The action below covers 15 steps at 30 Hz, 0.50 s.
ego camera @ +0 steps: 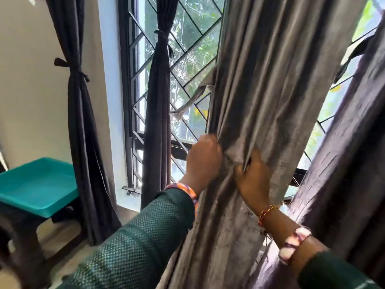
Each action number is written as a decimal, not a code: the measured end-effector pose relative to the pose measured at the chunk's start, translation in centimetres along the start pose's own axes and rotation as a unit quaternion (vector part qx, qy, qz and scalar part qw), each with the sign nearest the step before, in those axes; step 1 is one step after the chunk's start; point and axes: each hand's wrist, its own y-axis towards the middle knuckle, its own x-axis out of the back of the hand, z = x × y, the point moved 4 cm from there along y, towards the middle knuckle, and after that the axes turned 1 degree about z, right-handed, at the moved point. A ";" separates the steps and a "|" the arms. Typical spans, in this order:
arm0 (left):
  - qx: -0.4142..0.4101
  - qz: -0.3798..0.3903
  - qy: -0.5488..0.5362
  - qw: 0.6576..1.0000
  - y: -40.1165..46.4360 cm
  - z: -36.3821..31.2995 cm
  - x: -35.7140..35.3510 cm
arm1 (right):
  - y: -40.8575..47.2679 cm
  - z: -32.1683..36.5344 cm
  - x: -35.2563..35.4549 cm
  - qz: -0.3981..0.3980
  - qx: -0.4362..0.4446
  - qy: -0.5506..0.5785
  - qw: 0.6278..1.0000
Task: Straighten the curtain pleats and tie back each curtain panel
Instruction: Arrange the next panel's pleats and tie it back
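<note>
Grey curtain hangs near, centre-right, bunched by both hands. Left hand pinches its left edge folds; right hand grips folds just beside it. Farther left, two dark curtains hang tied; teal stool at far left.

Grey curtain panel: woven cloth, faint satin sheen, softly creased. Two tied panels further left: darker cloth, matt. Window grille: dark metal bars, matt. Teal stool seat: smooth plastic, low gloss. Sleeve: green textured cloth, mesh-like weave. Bangles: glossy.
</note>
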 end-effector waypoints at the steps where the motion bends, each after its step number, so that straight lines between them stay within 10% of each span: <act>1: -0.005 0.003 -0.025 1.000 -0.1 -0.5 -0.6 | -0.4 0.7 -0.2 0.015 0.023 0.009 1.000; 15: -0.030 -0.012 -0.133 0.991 0.6 -0.3 -2.5 | -3.4 1.9 -1.6 0.244 0.058 0.051 0.967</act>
